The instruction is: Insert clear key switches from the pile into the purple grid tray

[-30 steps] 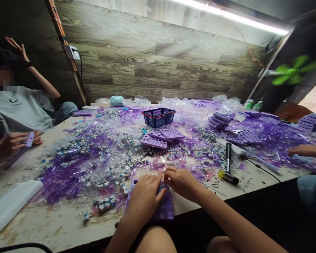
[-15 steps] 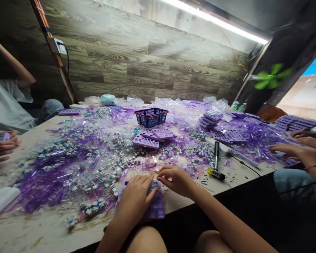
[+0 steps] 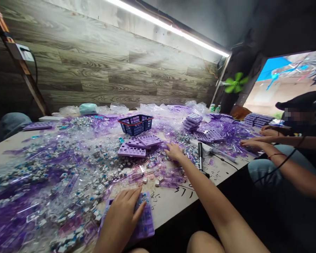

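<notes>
While the left hand (image 3: 121, 214) lies flat, fingers spread, pinning a purple tray (image 3: 144, 221) at the near edge of the desk (image 3: 173, 200), the right hand (image 3: 173, 151) reaches into the heap of small switch parts (image 3: 89, 158), fingers loosely curled; whether it has hold of anything cannot be told. With the tray so close to the edge, a nudge could tip it off, and the outstretched forearm could sweep loose pieces or the black pen (image 3: 200, 153) to the floor.
</notes>
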{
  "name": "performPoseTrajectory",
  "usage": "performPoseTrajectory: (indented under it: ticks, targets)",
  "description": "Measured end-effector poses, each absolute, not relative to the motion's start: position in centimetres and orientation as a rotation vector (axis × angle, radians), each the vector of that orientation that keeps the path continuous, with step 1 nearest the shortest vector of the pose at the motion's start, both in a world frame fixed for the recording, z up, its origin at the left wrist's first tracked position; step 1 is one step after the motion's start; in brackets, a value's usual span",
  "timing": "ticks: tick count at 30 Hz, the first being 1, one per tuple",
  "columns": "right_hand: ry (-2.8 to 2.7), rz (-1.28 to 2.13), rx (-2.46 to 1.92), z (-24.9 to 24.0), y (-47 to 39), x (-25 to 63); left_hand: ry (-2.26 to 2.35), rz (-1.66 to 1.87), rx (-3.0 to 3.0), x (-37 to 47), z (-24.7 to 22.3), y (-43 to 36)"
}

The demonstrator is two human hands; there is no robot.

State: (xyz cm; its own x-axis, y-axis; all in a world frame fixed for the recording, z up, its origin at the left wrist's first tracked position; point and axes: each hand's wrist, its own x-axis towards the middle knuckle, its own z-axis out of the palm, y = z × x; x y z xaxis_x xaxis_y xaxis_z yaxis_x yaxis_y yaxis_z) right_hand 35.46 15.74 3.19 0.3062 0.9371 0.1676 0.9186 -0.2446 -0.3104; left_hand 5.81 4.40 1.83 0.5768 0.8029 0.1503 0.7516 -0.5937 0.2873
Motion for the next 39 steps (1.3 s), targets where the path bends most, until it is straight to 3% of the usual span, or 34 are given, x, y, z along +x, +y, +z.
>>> performPoseTrajectory:
  ticks: [10, 18, 27, 39]
  targets:
    - [-2.086, 0.119, -1.974, 4.0, 11.7, 31.6, 1.281, 0.400, 2.628, 5.8, 1.4, 4.5]
    - [-1.743, -0.119, -2.277, 5.8, 14.4, 37.7, 1.317, 0.346, 2.588, 5.7, 1.5, 4.2]
    - [-1.893, 0.050, -2.293, 2.8, 20.4, 40.3, 1.268, 0.167, 2.592, 5.8, 2.3, 4.8]
    - [-2.013, 0.068, -2.036, 2.1, 18.0, 41.6, 1.299, 0.247, 2.533, 6.0, 2.0, 4.2]
